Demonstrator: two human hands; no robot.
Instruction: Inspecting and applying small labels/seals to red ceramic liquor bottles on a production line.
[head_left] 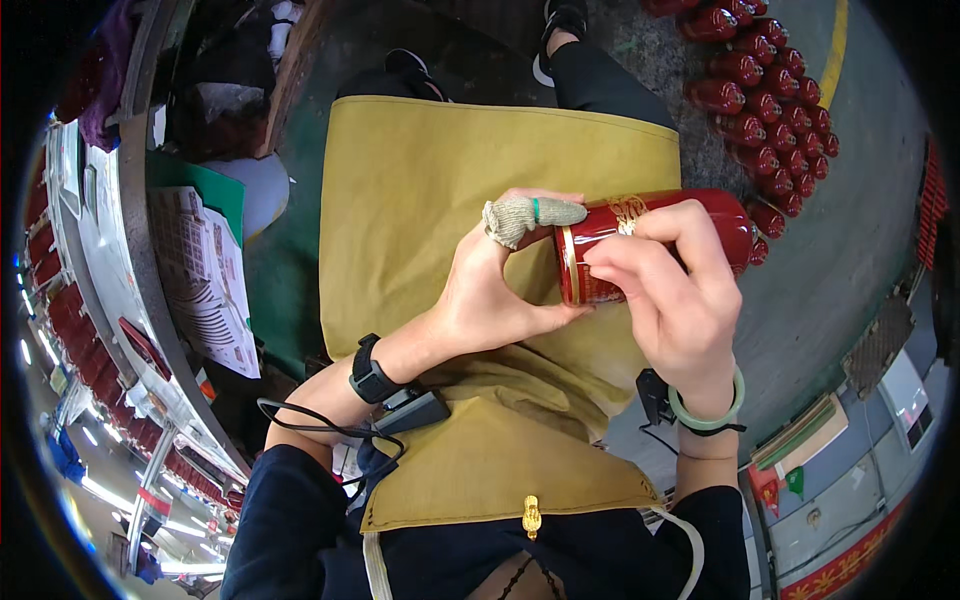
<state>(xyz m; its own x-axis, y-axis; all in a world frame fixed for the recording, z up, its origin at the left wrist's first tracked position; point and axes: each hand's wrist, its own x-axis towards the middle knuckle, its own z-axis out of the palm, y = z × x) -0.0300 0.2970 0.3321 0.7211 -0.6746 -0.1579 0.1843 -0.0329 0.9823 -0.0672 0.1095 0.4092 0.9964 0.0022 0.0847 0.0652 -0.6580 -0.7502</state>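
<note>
A glossy red bottle (735,225) with gold bands and gold ornament lies on its side above the apron on my lap. My left hand (485,280) grips its left end, thumb below and forefinger above. A knitted finger sleeve with a green stripe (535,212) covers that forefinger. On the near side of the bottle, my right hand (690,290) has its thumb and forefinger pinched together against the gold decoration. Whatever lies between those fingertips is too small to make out. The yellow apron (420,200) spreads under both hands.
Many similar red bottles (765,110) lie stacked on the floor at the upper right. A worktable edge (150,250) runs down the left, with printed sheets (205,270) beside it. A black cable (320,430) loops by my left forearm. Flat boards (800,435) lean at the lower right.
</note>
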